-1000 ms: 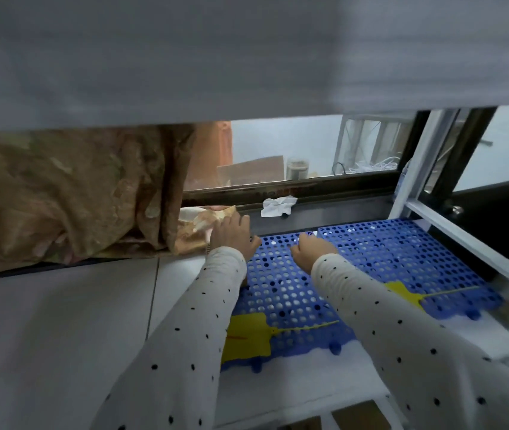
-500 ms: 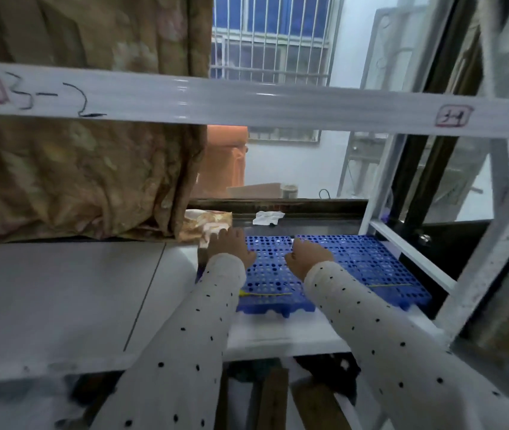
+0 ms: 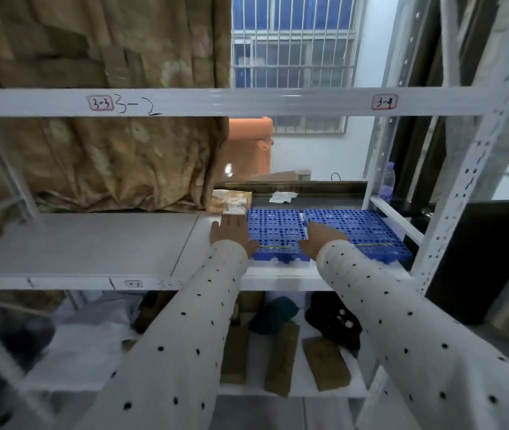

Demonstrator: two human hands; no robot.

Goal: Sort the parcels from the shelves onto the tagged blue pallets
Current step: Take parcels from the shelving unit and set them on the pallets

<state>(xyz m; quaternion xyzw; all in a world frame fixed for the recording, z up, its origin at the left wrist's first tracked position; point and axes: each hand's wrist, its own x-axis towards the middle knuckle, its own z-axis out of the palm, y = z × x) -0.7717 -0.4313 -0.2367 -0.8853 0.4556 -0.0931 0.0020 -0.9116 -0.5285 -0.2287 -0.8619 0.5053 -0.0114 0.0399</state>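
Head view: we rest left hand (image 3: 231, 232) and right hand (image 3: 324, 240), grips flat, holding nothing, steadying blue pallets (image 3: 368, 228).

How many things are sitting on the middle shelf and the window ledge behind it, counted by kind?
Blue pallets: 2
Yellow tags on the pallets: 2
Tan parcel with a label: 1
Crumpled white paper: 1
Plastic bottle: 1
Total: 7
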